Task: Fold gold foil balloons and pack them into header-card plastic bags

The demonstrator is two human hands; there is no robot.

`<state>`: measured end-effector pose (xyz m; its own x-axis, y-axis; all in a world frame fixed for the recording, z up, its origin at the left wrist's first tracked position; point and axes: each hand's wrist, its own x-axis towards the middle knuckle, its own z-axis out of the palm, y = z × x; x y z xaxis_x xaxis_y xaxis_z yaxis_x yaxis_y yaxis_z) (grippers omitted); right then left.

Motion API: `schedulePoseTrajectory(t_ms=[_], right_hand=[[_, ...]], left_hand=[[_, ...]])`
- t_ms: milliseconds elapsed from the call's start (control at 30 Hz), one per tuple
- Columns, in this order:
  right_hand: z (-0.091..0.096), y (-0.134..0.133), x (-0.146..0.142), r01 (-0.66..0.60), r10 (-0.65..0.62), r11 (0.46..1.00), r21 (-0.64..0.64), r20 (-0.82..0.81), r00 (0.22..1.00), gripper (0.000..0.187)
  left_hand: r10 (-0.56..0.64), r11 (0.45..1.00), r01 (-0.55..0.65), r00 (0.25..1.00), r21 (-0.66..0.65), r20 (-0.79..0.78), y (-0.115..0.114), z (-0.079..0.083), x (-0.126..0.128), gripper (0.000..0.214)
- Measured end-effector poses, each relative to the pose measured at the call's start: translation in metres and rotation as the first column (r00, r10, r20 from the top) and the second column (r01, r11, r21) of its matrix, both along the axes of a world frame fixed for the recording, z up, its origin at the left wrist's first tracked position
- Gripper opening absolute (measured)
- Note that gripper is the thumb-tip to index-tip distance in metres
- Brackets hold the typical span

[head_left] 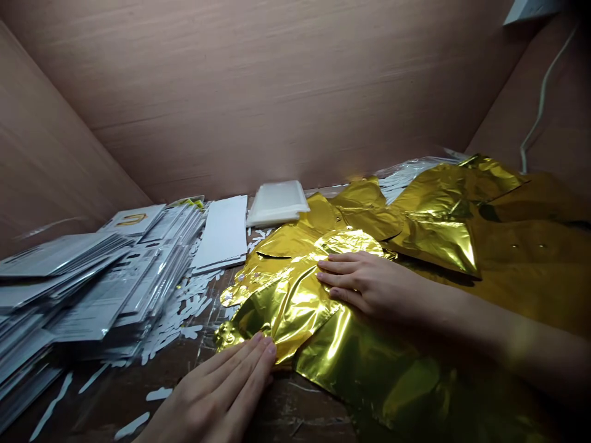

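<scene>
A flat, uninflated gold foil balloon (295, 307) lies creased on the brown table. My right hand (362, 283) rests on it palm down, fingers stretched out and slightly apart. At its lower left edge, my left hand (226, 384) touches the foil with straight fingers side by side; the thumb is hidden. More gold foil balloons (434, 203) are heaped beyond and to the right, reaching under my right forearm.
Stacks of clear-bagged printed cards (129, 277) stand at the left. White cards (224, 231) and a pile of clear bags (278, 202) lie at the back. White strips (184, 307) litter the table (305, 412). Wooden panels (295, 92) enclose it; a cable (542, 92) hangs right.
</scene>
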<state>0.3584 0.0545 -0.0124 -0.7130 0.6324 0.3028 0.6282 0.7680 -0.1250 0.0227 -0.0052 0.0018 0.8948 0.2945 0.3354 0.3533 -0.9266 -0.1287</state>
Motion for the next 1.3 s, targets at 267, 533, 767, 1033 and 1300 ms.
schedulePoseTrajectory(t_ms=[267,533,767,1033,1300], right_hand=[[-0.001,0.001,0.001,0.010,-0.009,1.000,0.015,-0.022,1.000,0.035],[0.018,-0.034,-0.031,-0.201,0.298,0.895,0.399,-0.197,0.934,0.048],[0.013,-0.045,-0.037,-0.180,0.302,0.856,0.485,-0.184,0.936,0.024],[0.005,-0.043,-0.040,-0.122,0.241,0.874,0.470,-0.203,0.949,0.026],[0.007,-0.039,-0.032,-0.158,0.303,0.839,0.521,-0.205,0.931,0.024]], left_hand=[[-0.013,0.997,0.013,1.000,0.079,-0.005,0.000,0.001,0.004,0.060],[-0.078,0.970,0.059,0.995,0.237,0.069,0.014,0.016,0.047,0.035],[-0.111,0.968,0.078,0.985,0.238,0.129,0.023,0.008,0.062,0.035],[-0.136,0.977,0.100,0.973,0.190,0.188,0.028,0.002,0.059,0.034],[-0.135,0.952,0.093,0.982,0.291,0.129,0.027,-0.002,0.046,0.034]])
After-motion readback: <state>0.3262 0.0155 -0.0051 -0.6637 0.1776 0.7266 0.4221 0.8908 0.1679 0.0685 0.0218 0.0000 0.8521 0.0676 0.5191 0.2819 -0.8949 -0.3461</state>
